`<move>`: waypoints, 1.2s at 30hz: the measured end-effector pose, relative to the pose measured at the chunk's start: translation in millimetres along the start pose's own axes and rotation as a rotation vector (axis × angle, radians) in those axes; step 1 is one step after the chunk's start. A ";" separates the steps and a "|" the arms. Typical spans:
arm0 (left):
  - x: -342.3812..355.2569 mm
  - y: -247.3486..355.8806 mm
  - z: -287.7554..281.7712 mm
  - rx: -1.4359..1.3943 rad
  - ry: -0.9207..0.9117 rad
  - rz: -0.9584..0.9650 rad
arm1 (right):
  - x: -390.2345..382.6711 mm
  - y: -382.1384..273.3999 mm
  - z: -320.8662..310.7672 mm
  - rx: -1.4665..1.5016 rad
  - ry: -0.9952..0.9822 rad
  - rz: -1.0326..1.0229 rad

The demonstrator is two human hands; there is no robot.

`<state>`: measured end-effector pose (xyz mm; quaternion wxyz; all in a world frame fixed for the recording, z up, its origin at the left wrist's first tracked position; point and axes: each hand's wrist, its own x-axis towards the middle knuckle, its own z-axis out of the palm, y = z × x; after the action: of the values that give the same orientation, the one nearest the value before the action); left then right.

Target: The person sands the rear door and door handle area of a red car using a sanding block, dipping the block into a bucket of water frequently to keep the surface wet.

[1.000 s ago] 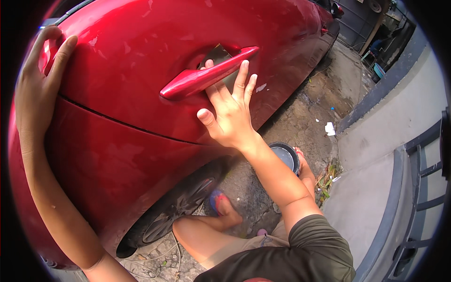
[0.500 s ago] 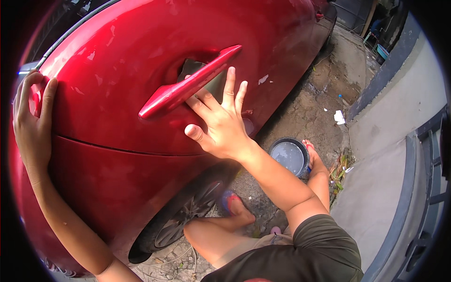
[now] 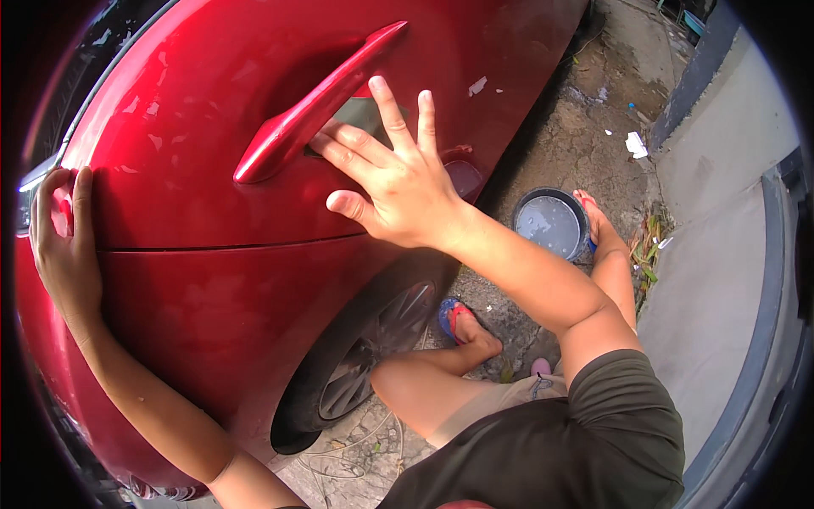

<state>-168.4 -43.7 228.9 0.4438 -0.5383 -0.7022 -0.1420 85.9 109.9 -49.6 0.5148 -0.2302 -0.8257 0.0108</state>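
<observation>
A shiny red car (image 3: 212, 280) fills the left and middle of the view. My right hand (image 3: 394, 178) lies flat on its door, fingers spread, with the fingertips tucked under the red door handle (image 3: 314, 106) over a grey patch in the recess. My left hand (image 3: 64, 242) rests flat against the panel at the far left, just above a seam line, holding nothing. Both forearms reach in from the lower edge.
A car wheel (image 3: 365, 356) sits below the door. A round dark bucket (image 3: 551, 222) of water stands on the cracked concrete ground near my feet in sandals (image 3: 454, 316). A grey wall (image 3: 721, 280) runs along the right side. Bits of white litter (image 3: 636, 144) lie farther off.
The view has moved closer to the door, so the handle looks bigger and higher. My right hand stays at the handle recess, and my left hand stays on the panel.
</observation>
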 end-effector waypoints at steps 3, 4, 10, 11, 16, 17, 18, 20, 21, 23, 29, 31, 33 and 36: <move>2.7 -2.5 5.8 0.023 -0.011 0.012 | 4.6 8.8 -1.9 0.015 -0.027 0.089; 1.7 -0.9 6.6 0.016 -0.017 -0.019 | -0.1 -4.5 0.9 0.100 -0.022 0.071; 4.2 1.9 5.0 0.017 0.000 0.002 | -2.2 -11.8 -8.5 0.104 0.053 0.129; 2.7 0.3 3.5 0.023 0.006 -0.002 | -5.2 -39.6 -9.8 0.236 0.045 0.082; 5.2 -2.1 4.0 0.009 -0.003 0.014 | -4.9 -33.3 -8.9 0.197 0.060 0.171; 5.4 -0.5 4.1 0.008 -0.002 0.012 | -6.0 -35.0 -8.2 0.213 0.067 0.209; 4.2 -1.5 3.6 0.014 0.009 -0.002 | -6.4 -52.6 -8.6 0.295 0.081 0.140; 1.5 -2.2 4.6 0.029 0.012 -0.014 | -9.5 -64.9 -5.8 0.409 0.085 0.080; 2.4 -0.9 5.7 0.021 0.014 -0.007 | -6.9 -46.4 -6.4 0.279 0.069 0.072; 4.8 -0.7 6.9 0.012 0.023 0.001 | -5.5 -14.8 -1.2 0.111 0.114 0.169; 6.8 -7.6 5.1 0.043 0.013 -0.009 | -0.6 2.7 3.3 -0.033 0.170 0.020; 5.4 0.8 8.0 0.051 -0.014 -0.062 | 11.0 11.6 -0.3 -0.138 0.139 0.045; 4.3 -0.8 7.2 0.061 -0.021 -0.068 | 1.8 -32.1 2.6 0.044 0.102 0.048; 6.0 -6.8 1.3 0.066 -0.007 -0.044 | 2.7 9.2 0.2 -0.095 0.133 -0.050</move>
<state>-175.1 -41.6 234.7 0.4558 -0.5081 -0.7198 -0.1265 88.2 119.2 -49.8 0.5570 -0.2342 -0.7948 -0.0566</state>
